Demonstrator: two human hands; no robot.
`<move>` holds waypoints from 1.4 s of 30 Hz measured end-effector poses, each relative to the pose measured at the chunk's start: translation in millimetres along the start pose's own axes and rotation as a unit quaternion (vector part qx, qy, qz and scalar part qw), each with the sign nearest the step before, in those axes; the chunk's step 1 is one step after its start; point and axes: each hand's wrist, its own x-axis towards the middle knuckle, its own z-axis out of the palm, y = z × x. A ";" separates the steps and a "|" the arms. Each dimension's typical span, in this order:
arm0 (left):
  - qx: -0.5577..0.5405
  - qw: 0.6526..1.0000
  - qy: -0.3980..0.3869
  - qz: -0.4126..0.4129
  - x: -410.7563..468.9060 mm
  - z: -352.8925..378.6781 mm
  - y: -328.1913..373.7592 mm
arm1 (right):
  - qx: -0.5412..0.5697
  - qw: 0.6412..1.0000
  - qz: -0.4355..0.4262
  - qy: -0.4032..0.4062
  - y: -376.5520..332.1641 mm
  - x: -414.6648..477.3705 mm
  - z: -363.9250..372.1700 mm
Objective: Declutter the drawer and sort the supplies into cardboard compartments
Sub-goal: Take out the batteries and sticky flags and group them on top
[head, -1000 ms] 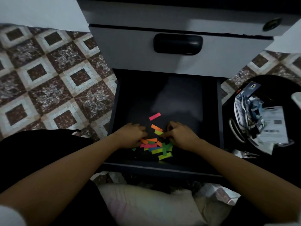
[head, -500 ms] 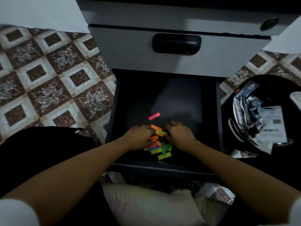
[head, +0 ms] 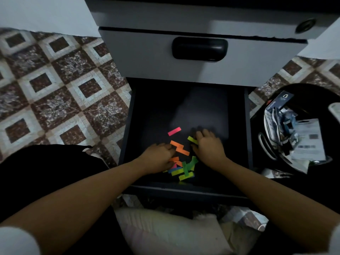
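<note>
Both hands have drawn a little apart since the earlier frame, and the right hand (head: 208, 149) has slid right and slightly farther into the open dark grey metal drawer (head: 127, 137), taking a yellow-green paper strip (head: 191, 139) with it. Two orange paper strips (head: 179, 147) now lie uncovered in the gap between the hands. The single pink paper strip (head: 174, 131) lies where it did, apart from the rest and just beyond them on the drawer floor.

The right hand lies palm down with its fingers bent, and its fingertips touch the yellow-green strip. Whether they pinch it or only press on it cannot be told. The left hand (head: 158, 157) also lies palm down, its fingers reaching over the left side of the loose heap of bright paper strips (head: 184, 171), green, yellow, blue, pink and orange, which sits near the drawer's front wall. Its fingertips are hidden, so its grip cannot be told.

Above the open drawer is a pale grey closed drawer front with a black recessed handle (head: 199, 48). To the right on the brown and white patterned floor tiles (head: 60, 85) stands a round black container (head: 312, 94) holding a blue card pack (head: 277, 103) and a white printed paper (head: 309, 144). A white cushion (head: 165, 230) lies nearest.
</note>
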 end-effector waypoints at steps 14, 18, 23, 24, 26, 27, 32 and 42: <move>-0.232 0.966 -0.020 -0.113 2.2 -13.9 -15.6 | 0.007 0.996 -0.071 -0.051 -16.9 -5.0 10.2; -0.240 0.961 0.015 -0.134 2.6 -14.3 -21.6 | 0.029 0.995 -0.085 -0.045 -12.3 -6.0 6.2; -0.225 0.967 -0.015 -0.114 1.8 -11.1 -21.9 | 0.085 0.990 -0.093 -0.056 -14.2 0.9 4.7; -0.211 0.972 -0.021 -0.104 1.3 -9.7 -21.6 | 0.100 0.990 -0.089 -0.054 -15.3 2.5 5.8; -0.178 0.979 -0.035 -0.091 -0.4 -7.1 -21.0 | 0.125 0.987 -0.088 -0.049 -18.6 5.3 7.2; -0.164 0.982 -0.042 -0.089 -1.2 -6.4 -20.1 | 0.134 0.986 -0.094 -0.042 -19.9 6.8 7.6; -0.098 0.991 -0.046 -0.073 -4.5 -4.3 -15.5 | 0.147 0.983 -0.113 0.005 -23.8 13.9 11.8; -0.006 0.998 -0.011 -0.063 -6.0 -2.9 -9.0 | 0.006 0.996 -0.090 -0.013 -35.7 5.3 17.9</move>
